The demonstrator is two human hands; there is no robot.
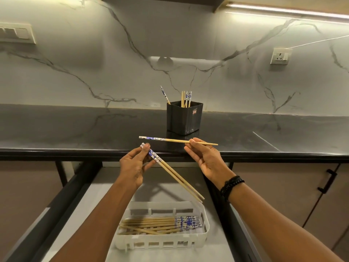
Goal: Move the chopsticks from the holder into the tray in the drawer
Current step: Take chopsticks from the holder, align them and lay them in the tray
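So our left hand (135,165) pinches two chopsticks (177,178) angled tip-down toward the tray (204,220), nearer than the right hand (205,159) pinching one chopstick (175,140) crosswise.

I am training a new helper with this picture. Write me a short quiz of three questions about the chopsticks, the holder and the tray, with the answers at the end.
1. True or false: the black holder on the counter is empty.
2. How many chopsticks does the left hand hold? A. one B. two C. four
3. Fill the gap: the chopsticks in the white tray lie with their patterned ends toward the picture's ____ side.

Key
1. False: several chopsticks stand in it.
2. B. The right hand pinches a single chopstick.
3. right
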